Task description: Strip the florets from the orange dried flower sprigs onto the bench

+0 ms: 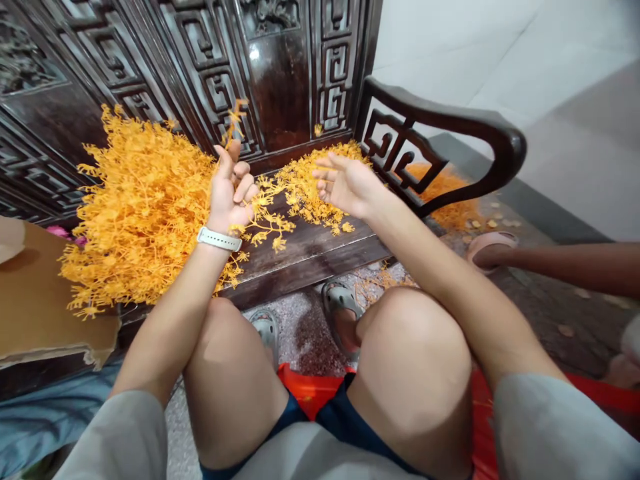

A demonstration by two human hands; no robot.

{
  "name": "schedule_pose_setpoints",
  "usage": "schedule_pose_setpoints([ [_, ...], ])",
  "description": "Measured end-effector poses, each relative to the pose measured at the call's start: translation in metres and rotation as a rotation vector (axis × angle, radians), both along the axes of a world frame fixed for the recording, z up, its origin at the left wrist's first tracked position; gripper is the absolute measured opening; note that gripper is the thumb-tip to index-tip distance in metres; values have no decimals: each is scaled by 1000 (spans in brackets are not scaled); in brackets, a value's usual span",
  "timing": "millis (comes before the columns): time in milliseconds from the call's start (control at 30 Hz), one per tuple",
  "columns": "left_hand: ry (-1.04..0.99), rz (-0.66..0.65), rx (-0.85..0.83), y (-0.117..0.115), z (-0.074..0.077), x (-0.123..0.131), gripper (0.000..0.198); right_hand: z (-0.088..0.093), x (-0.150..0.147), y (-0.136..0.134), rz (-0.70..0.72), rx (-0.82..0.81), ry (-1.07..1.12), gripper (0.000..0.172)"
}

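Your left hand [231,190] pinches a yellow sprig [237,120], so that hand is the nearer one. The sprig's long way runs up and a bit right from your thumb and fingertip. More thin branches [279,243] poke out below those fingers, toward your right hand [349,185]; I can't tell if it's all one piece. Your right fingers are loose, with nothing I can see in them. The sprig looks thin and forked, with frilly ends.

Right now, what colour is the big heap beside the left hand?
The heap is bright yellow-orange, clearest in the head view.
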State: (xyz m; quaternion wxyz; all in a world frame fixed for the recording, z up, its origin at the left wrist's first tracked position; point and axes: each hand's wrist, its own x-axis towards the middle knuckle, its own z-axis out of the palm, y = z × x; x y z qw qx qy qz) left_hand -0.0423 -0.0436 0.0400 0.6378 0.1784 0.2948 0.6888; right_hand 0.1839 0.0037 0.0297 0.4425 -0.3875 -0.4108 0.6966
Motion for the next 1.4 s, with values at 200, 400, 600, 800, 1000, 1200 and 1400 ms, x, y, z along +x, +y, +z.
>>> schedule_pose_setpoints([
  [200,133,84,343,2,-11,-10,61,-21,-3,-5,-137,-1,-176,13],
  [400,231,140,402,-3,-9,-14,66,-15,-8,-30,365,33,-220,26],
  [600,155,54,386,-19,3,28,68,-6,-34,-52,486,250,-114,33],
  [800,334,132,361,-18,-5,19,45,-4,-25,-42,123,227,9,33],
  [1000,567,96,278,-12,-22,11,53,5,-12,-41,129,268,-37,37],
  [1200,842,-55,279,-23,-31,18,45,-2,-16,-41,260,423,-195,42],
  [1400,968,68,342,-18,-35,6,42,-3,-6,-37,425,501,-300,43],
])
